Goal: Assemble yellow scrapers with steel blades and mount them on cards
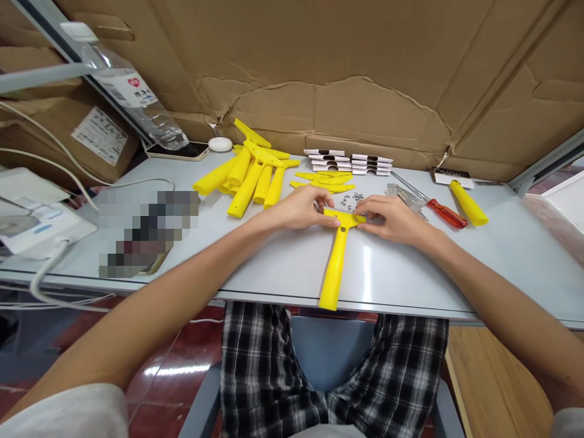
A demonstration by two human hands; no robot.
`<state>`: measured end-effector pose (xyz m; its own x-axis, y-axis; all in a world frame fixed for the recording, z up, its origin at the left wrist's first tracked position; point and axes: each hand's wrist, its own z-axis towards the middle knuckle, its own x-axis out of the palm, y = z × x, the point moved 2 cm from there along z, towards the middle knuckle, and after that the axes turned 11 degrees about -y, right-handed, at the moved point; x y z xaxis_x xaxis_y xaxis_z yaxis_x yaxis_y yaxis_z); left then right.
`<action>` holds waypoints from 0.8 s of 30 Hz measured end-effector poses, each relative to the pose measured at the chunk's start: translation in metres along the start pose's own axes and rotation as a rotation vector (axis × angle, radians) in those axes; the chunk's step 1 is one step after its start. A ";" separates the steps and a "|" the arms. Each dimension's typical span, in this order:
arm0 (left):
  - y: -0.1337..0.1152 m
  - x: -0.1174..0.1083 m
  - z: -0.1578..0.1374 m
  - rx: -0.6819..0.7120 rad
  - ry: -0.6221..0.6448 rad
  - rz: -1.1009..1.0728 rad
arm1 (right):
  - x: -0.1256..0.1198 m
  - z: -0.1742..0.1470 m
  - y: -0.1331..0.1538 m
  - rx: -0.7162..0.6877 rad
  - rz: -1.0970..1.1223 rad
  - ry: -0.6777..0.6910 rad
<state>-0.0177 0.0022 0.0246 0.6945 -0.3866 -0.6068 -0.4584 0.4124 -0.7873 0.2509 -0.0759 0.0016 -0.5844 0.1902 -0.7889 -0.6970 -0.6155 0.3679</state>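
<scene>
Near the front edge of the table lies a yellow T-shaped scraper handle, its grip toward me and its wide head away. My left hand pinches the left end of that head, thumb on top. At the head's right end, the fingers of my right hand are closed on it; whether they also hold a small part is hidden. Small screws and nuts lie loose just beyond the head. Flat yellow pieces are piled behind them. Thin metal plates lie right of my right hand.
Several yellow handles are heaped at the left, another handle at the right. A red screwdriver lies nearby. Stacked white packets stand at the back against cardboard. A plastic bottle leans over a phone.
</scene>
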 end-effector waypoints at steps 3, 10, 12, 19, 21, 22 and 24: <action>0.001 0.000 0.001 0.065 0.035 0.156 | 0.000 -0.004 -0.001 -0.023 -0.003 0.014; -0.002 -0.001 -0.001 0.101 0.089 0.217 | -0.004 -0.007 0.000 -0.025 0.002 0.026; -0.001 -0.001 -0.001 0.102 0.095 0.231 | -0.004 -0.007 0.000 -0.025 0.000 0.022; 0.001 0.003 0.001 0.169 0.035 0.279 | -0.010 -0.008 -0.001 0.018 -0.034 0.035; 0.002 0.002 0.002 0.164 0.033 0.289 | -0.012 -0.009 -0.002 0.028 -0.051 0.024; 0.002 0.001 0.002 0.156 0.033 0.295 | -0.013 -0.009 -0.004 0.031 -0.057 0.017; 0.002 -0.001 0.001 0.150 0.021 0.305 | -0.013 -0.010 -0.006 0.032 -0.066 0.003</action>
<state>-0.0190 0.0043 0.0235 0.5259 -0.2427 -0.8152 -0.5558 0.6274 -0.5454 0.2666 -0.0825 0.0047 -0.5358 0.2269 -0.8133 -0.7467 -0.5769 0.3310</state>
